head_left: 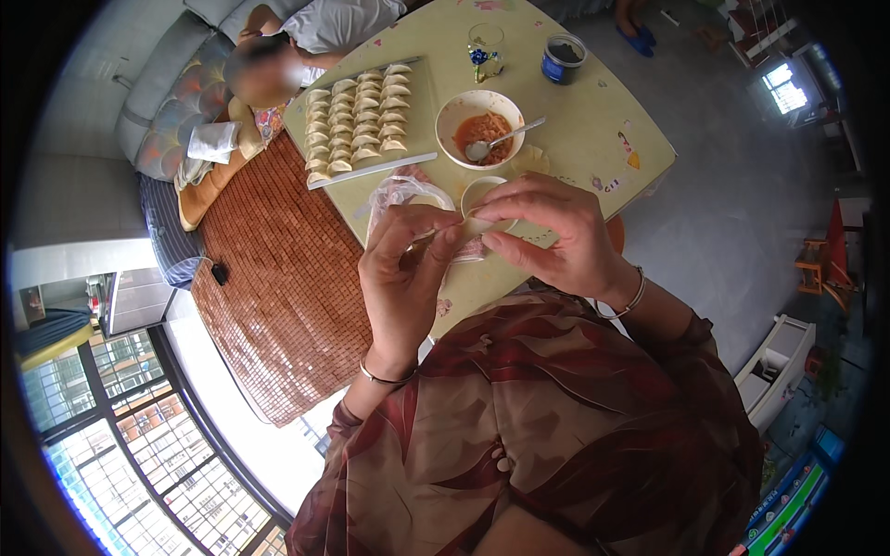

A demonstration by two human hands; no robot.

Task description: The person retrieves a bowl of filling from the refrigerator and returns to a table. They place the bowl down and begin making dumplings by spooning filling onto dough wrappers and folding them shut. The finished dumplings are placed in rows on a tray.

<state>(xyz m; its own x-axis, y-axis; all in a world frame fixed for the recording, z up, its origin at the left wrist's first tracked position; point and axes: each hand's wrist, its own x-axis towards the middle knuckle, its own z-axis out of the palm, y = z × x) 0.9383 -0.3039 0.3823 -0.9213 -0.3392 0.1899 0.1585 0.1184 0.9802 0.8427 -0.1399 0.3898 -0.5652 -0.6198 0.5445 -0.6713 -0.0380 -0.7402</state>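
Between my left hand (411,267) and my right hand (556,229), the fingertips pinch a pale folded dumpling wrapper (474,228); any filling inside is hidden. Just beyond my fingers stands a small white bowl (480,186), partly covered by my right hand. A larger white bowl (445,111) farther back holds reddish filling with a metal spoon (500,139) resting in it. One flat round wrapper (530,160) lies on the table near that bowl. To the left of my left hand is a clear plastic bag (389,191). Rows of shaped dumplings (358,118) sit on a board at the back left.
The light green table (605,132) also carries a drinking glass (485,52) and a dark blue tub (563,59). A rod (372,172) lies along the board's near edge. Another person (334,35) reclines on the sofa beyond. A brown woven mat (278,278) covers the seat at left.
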